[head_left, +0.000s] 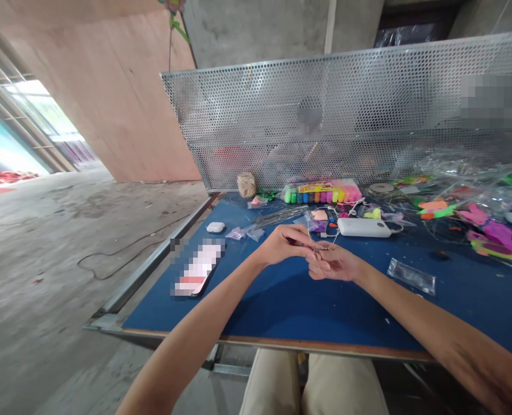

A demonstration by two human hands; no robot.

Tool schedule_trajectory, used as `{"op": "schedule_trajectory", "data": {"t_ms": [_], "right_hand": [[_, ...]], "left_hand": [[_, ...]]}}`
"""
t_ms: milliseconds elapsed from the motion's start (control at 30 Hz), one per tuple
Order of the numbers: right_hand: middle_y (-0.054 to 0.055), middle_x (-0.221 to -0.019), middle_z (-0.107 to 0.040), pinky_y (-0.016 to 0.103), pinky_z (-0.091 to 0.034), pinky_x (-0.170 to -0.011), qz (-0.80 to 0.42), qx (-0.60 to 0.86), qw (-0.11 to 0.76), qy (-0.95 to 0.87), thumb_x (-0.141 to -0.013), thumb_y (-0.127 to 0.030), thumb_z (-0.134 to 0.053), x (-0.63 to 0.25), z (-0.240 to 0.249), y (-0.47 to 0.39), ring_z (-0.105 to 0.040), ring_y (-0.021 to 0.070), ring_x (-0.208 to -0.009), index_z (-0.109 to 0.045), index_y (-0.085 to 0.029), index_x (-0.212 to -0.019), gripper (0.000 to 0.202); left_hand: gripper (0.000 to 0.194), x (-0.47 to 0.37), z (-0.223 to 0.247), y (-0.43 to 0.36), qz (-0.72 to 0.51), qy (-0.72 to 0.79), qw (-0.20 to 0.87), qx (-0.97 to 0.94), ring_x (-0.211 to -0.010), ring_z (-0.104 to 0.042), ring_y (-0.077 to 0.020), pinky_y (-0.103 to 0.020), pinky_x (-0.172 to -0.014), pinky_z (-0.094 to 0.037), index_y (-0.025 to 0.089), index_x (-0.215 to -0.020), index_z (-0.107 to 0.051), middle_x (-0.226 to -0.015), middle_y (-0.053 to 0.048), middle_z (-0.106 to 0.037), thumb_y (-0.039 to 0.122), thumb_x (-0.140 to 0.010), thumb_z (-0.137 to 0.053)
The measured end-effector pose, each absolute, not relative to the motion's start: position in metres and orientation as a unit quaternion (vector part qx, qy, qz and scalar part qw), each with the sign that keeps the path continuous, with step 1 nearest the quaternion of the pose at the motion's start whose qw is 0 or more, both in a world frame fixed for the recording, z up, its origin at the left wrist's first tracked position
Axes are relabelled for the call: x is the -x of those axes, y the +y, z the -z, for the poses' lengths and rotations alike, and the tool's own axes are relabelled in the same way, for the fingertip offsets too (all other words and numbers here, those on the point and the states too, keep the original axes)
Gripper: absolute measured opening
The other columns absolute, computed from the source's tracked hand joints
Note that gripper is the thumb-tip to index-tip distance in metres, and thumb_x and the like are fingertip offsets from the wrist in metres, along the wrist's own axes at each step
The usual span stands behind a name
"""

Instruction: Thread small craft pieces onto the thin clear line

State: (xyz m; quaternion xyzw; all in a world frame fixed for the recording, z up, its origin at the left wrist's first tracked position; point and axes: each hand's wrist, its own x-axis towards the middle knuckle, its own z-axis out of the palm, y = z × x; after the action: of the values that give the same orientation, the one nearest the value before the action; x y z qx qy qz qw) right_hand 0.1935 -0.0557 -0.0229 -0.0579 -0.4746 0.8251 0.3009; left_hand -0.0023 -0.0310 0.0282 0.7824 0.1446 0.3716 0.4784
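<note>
Basically, over the near middle of the tabletop (277, 323), the left hand (287, 244) and right hand (337, 264) meet, fingertips pinched on a thin wire-like piece (322, 249), probably steadying it from both sides; exact shape too fine to tell. Phone (200, 268) lies left, likely clear of the arms; farther, thin rods (281, 216) and white power bank (363, 227) presumably sit within reach, multicoloured pack (320, 193) by the perforated panel (256, 109).
</note>
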Motion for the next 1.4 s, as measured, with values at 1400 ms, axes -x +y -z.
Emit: {"op": "schedule_trajectory", "data": {"t_ms": [1400], "right_hand": [[0.003,-0.078,-0.066,0.033,-0.041,-0.069,-0.275,0.339,0.529,-0.727,-0.086,-0.045,-0.069,-0.196,-0.004,-0.058,-0.057,0.0202,-0.074,-0.071,-0.022,-0.087,0.023]], "left_hand": [[0.025,-0.016,-0.018,-0.040,-0.522,0.235,0.401,-0.715,-0.061,-0.042,-0.0082,-0.023,-0.058,-0.033,0.015,-0.073,-0.067,-0.065,0.002,-0.051,0.038,-0.082,-0.072]]}}
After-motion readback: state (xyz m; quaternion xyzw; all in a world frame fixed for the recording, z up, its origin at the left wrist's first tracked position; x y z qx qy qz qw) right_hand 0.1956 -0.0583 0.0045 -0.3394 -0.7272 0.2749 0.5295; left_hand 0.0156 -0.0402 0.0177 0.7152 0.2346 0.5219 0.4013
